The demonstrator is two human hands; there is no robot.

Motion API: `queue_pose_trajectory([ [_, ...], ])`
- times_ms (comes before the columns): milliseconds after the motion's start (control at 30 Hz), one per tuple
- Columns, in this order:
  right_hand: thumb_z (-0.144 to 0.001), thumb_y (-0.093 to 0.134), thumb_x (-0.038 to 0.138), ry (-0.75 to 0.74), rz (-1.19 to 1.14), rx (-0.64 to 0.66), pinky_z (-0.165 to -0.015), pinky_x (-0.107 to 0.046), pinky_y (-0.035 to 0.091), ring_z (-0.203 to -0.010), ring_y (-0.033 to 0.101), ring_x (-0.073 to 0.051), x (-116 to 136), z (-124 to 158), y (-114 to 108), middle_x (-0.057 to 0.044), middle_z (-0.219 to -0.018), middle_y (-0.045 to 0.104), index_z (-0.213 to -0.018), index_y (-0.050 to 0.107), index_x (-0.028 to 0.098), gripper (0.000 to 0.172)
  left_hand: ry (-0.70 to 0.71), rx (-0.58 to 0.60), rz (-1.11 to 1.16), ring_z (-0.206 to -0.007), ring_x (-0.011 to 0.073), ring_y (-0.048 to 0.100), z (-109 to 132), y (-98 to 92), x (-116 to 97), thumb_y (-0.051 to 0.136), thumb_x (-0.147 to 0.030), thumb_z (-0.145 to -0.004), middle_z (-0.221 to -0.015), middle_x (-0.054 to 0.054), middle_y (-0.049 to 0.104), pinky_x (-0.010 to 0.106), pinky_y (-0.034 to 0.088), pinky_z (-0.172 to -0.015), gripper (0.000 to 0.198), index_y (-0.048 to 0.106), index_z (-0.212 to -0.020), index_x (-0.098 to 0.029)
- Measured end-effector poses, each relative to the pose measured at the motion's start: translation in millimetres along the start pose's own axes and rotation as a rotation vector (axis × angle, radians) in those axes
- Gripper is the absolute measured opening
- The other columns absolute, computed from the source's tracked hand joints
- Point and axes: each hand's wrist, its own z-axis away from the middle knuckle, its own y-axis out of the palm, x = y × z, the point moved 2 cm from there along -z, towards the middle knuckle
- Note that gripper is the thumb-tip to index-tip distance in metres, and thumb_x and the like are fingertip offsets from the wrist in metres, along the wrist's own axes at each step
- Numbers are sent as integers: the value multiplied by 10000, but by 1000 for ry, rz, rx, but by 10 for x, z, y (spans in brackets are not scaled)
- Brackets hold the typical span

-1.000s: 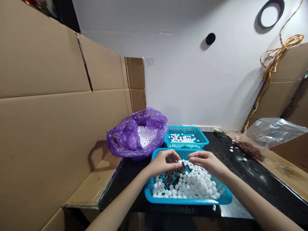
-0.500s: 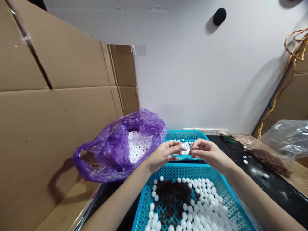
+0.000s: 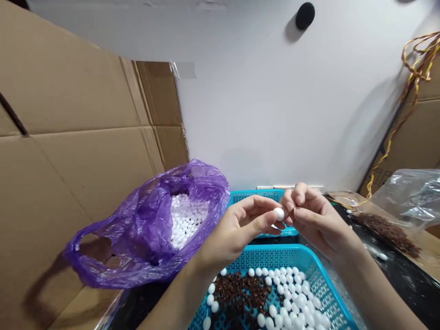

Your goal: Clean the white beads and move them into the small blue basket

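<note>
My left hand (image 3: 240, 227) pinches a small white ball (image 3: 278, 213) between thumb and forefinger, raised above the near blue basket (image 3: 275, 253). My right hand (image 3: 314, 220) meets it from the right, its fingertips curled against the same ball. Below the hands, the near basket holds several white balls (image 3: 292, 293) and a heap of small dark brown pieces (image 3: 240, 288). The far blue basket (image 3: 247, 197) is mostly hidden behind my hands.
An open purple plastic bag (image 3: 144, 229) full of white balls (image 3: 185, 220) lies to the left. Cardboard sheets (image 3: 75, 137) stand along the left. On the right lie a clear plastic bag (image 3: 409, 195), a strip of brown pieces (image 3: 388, 229) and stray balls on the black table (image 3: 412, 288). Yellow cord (image 3: 415, 68) hangs on the wall.
Both hands rose from the near basket to in front of the far basket, carrying a white ball. The camera moved closer and tilted, so the near basket slid toward the bottom edge.
</note>
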Motion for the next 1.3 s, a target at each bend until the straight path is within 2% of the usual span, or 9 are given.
queue_pose_trajectory([
  [133, -730, 720, 213, 56, 16, -21, -672, -259, 473, -682, 543, -119, 20, 35, 63, 21, -731, 581, -724, 576, 239, 146, 59, -60, -96, -795, 121, 630, 47, -9, -26, 661, -236, -781, -870, 17, 661, 227, 516, -723, 116, 626, -860, -160],
  [267, -712, 729, 218, 66, 19, -57, -656, -267, 477, -660, 544, -121, -6, 52, 90, 16, -733, 592, -718, 564, 225, 165, 101, -95, -132, -811, 139, 640, 55, -11, -22, 665, -218, -772, -862, 24, 672, 240, 523, -725, 122, 613, -866, -160],
  [433, -727, 715, 223, 38, 27, -84, -656, -266, 485, -652, 547, -116, -39, 49, 106, 14, -735, 584, -720, 558, 216, 158, 136, -100, -118, -796, 138, 641, 52, -34, -3, 665, -196, -773, -804, 16, 663, 252, 527, -746, 122, 606, -873, -156],
  [700, -735, 705, 195, 31, 3, -95, -644, -250, 482, -646, 554, -104, -13, 67, 147, 21, -741, 579, -724, 567, 212, 139, 155, -69, -80, -817, 133, 643, 68, -41, 8, 658, -172, -781, -834, 8, 668, 262, 522, -774, 94, 592, -848, -161],
  [967, -737, 703, 209, 42, 36, -111, -666, -264, 480, -667, 550, -113, -20, 80, 149, 14, -741, 578, -725, 563, 208, 141, 206, -97, -115, -749, 105, 645, 75, -43, -3, 681, -158, -760, -779, -1, 669, 211, 533, -712, 89, 624, -828, -150],
  [1300, -759, 697, 175, 103, -50, -79, -675, -226, 463, -683, 555, -92, -6, 80, 151, 26, -740, 567, -739, 558, 194, 142, 241, -218, -229, -791, 130, 663, 131, -38, 9, 708, -174, -734, -821, 18, 689, 206, 554, -714, 91, 658, -807, -152],
])
